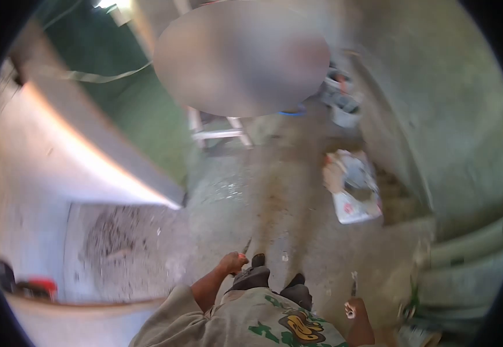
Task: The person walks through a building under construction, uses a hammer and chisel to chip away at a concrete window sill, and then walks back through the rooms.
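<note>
concrete floor (298, 196) runs ahead between walls. left hand (232, 262) is closed on a thin pencil-like tool (246, 247); right hand (353, 306) grips another thin tool (354, 286), the two hands well apart. a torn bag (353, 188) lies by the right wall, a bucket (341, 101) beyond it, white ladder legs (219, 132) ahead.

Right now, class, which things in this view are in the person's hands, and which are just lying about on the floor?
In hand:
left hand, shut on a thin tool
right hand, holding a slim tool, too blurred to name

Lying about:
open bag on the concrete floor
buckets by the wall
red item at the left edge
</note>
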